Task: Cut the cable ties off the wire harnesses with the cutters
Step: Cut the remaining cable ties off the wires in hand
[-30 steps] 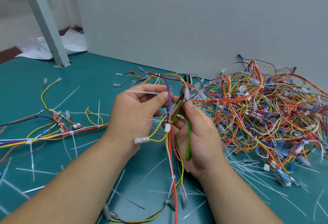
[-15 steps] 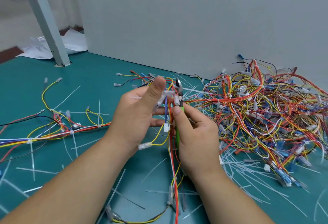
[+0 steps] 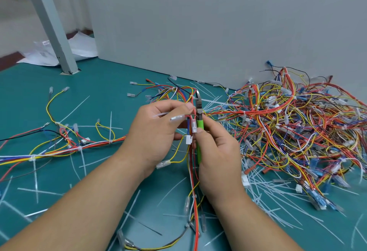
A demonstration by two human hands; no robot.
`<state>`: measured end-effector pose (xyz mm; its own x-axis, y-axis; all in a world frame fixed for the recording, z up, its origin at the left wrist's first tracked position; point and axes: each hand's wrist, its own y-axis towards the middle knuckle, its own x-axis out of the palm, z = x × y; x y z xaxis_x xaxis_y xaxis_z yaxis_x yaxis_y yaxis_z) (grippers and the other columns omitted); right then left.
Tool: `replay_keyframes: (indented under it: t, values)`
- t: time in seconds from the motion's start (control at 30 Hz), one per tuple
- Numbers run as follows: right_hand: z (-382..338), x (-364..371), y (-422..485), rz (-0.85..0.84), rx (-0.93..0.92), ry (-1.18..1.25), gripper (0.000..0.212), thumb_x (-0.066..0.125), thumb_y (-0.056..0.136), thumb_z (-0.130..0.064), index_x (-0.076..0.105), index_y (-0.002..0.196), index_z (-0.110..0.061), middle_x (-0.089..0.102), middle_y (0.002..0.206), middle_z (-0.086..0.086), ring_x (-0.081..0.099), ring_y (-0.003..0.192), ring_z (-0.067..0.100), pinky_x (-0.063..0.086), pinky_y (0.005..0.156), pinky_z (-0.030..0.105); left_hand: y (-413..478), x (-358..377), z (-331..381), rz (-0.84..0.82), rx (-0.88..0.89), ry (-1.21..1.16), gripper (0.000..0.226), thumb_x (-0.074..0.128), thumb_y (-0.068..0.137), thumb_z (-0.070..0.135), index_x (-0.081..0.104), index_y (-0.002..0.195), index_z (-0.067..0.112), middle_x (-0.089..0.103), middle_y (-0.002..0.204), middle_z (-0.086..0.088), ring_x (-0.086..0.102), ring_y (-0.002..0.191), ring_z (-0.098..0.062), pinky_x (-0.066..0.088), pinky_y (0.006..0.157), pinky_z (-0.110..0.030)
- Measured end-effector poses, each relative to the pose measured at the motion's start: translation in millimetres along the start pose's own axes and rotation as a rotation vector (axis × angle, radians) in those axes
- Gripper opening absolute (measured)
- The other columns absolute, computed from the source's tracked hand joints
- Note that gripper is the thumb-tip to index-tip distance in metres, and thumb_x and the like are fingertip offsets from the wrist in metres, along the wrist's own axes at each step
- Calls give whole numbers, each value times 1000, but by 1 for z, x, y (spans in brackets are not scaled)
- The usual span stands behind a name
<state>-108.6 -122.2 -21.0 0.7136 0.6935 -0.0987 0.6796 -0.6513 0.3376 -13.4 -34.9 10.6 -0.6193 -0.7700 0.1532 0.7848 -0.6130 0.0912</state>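
My right hand (image 3: 216,151) grips green-handled cutters (image 3: 199,129) upright, their metal jaws pointing up at the top of a wire harness (image 3: 193,171). The harness, red, yellow and blue wires with white connectors, hangs down between my hands to the green mat. My left hand (image 3: 156,131) pinches the harness near its top, thumb against the jaws, with a white cable tie (image 3: 160,114) sticking out leftward past the fingers. Whether the jaws are on a tie is hidden by my thumb.
A large tangled heap of harnesses (image 3: 294,127) lies at the right against the grey wall. Another harness (image 3: 59,147) stretches across the left mat. Cut white ties (image 3: 268,191) litter the mat. A grey post (image 3: 51,24) stands at the back left.
The cutters have turned from handle-down in my palm to upright with jaws raised. My left hand shifted from an open thumb-up pose to pinching the harness top beside the jaws.
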Motion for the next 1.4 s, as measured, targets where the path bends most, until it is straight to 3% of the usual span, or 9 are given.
replay_keyframes:
  t: [0.13, 0.3, 0.4, 0.47, 0.57, 0.77, 0.93, 1.17, 1.4]
  values:
    - [0, 1, -2, 3, -65, -60, 37, 55, 94, -33, 71, 126, -23, 70, 118, -3, 64, 116, 14, 49, 103, 39, 0, 0, 1, -21, -2, -20, 19, 64, 82, 38, 76, 72, 26, 72, 75, 4, 65, 65, -9, 45, 68, -34]
    - [2, 5, -7, -58, -211, -170, 37, 46, 106, -25, 53, 141, -36, 61, 124, -12, 56, 123, 6, 39, 102, 14, 1, -1, 0, -59, -7, -74, 26, 62, 86, 38, 74, 69, 22, 67, 70, 4, 59, 66, -13, 42, 75, -40]
    - [3, 6, -4, -12, -168, -174, 33, 55, 100, -31, 61, 131, -42, 66, 116, -14, 63, 112, 8, 49, 96, 25, 1, -2, -2, -71, -15, -54, 26, 63, 84, 42, 74, 69, 23, 65, 68, 6, 57, 68, -15, 42, 80, -46]
    - [3, 5, -3, 32, -54, -97, 35, 64, 93, -36, 70, 126, -29, 73, 112, -11, 69, 106, 9, 56, 94, 33, 2, -2, -2, -80, -22, -60, 28, 65, 80, 47, 73, 68, 23, 65, 68, 6, 59, 68, -16, 42, 82, -49]
    - [2, 4, -2, 63, 6, -11, 23, 71, 87, -35, 76, 105, -22, 77, 91, -3, 71, 84, 19, 58, 77, 28, 4, -3, -3, -73, -9, -73, 31, 66, 76, 51, 71, 67, 22, 65, 68, 4, 59, 65, -16, 43, 81, -50]
    - [2, 3, -3, -46, -85, -208, 27, 53, 102, -38, 68, 100, -16, 67, 95, 2, 62, 91, 21, 50, 83, 43, 6, -3, -6, -75, -4, -99, 29, 68, 78, 49, 73, 72, 20, 68, 74, -1, 61, 75, -24, 47, 91, -65]
    - [4, 9, -5, -39, -68, -232, 30, 45, 104, -35, 68, 118, -21, 68, 109, -6, 62, 106, 14, 49, 94, 38, 7, -4, -9, -92, 1, -131, 28, 68, 80, 46, 73, 73, 20, 67, 76, -3, 60, 79, -25, 44, 85, -46]
    - [4, 10, -6, 49, -5, -101, 28, 62, 91, -42, 72, 112, -26, 71, 95, -7, 64, 85, 11, 53, 79, 30, 8, -4, -10, -115, 29, -155, 32, 59, 92, 32, 74, 67, 21, 67, 65, 4, 62, 58, -11, 52, 59, -24]
    - [6, 10, -7, 47, -42, -104, 28, 60, 96, -37, 68, 121, -26, 69, 110, -4, 65, 103, 12, 49, 88, 21, 3, -3, -9, -157, -26, -214, 27, 67, 89, 39, 74, 78, 16, 68, 77, -10, 63, 71, -24, 52, 88, -56]
